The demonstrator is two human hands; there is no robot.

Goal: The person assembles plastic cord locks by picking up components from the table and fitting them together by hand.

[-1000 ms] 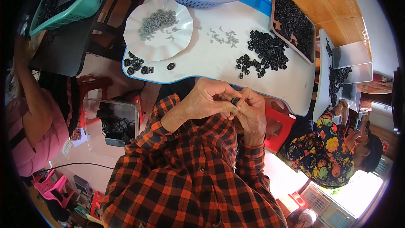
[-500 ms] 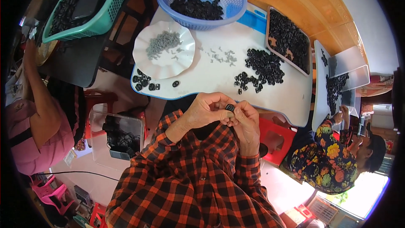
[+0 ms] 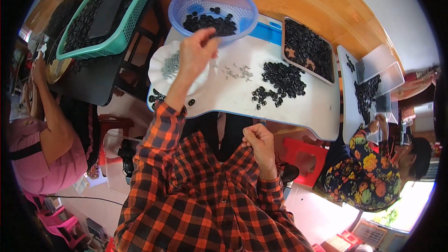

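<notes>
My left hand (image 3: 197, 55) reaches out over the white scalloped plate (image 3: 156, 78), its blurred fingertips at the near rim of the blue plastic basket (image 3: 254, 11). Whether anything is between those fingers I cannot tell. Small black plastic parts (image 3: 212, 25) lie inside the basket. The plate holds a heap of little grey pieces (image 3: 171, 66), partly covered by my left hand and forearm. In front of the table's near edge, my right hand (image 3: 260, 143) is closed with thumb and fingers together. What it holds, if anything, is hidden.
On the white table (image 3: 224, 98) are loose grey pieces (image 3: 238, 72), a pile of black parts (image 3: 283, 79) and a filled tray (image 3: 332, 74). A green basket (image 3: 123, 37) stands on a dark table at left. One person (image 3: 46, 154) sits left, another (image 3: 361, 172) right.
My hands were together in front of the table, holding a small black part. My left hand has moved forward to the blue basket; my right has dropped slightly. The view has shifted a little.
</notes>
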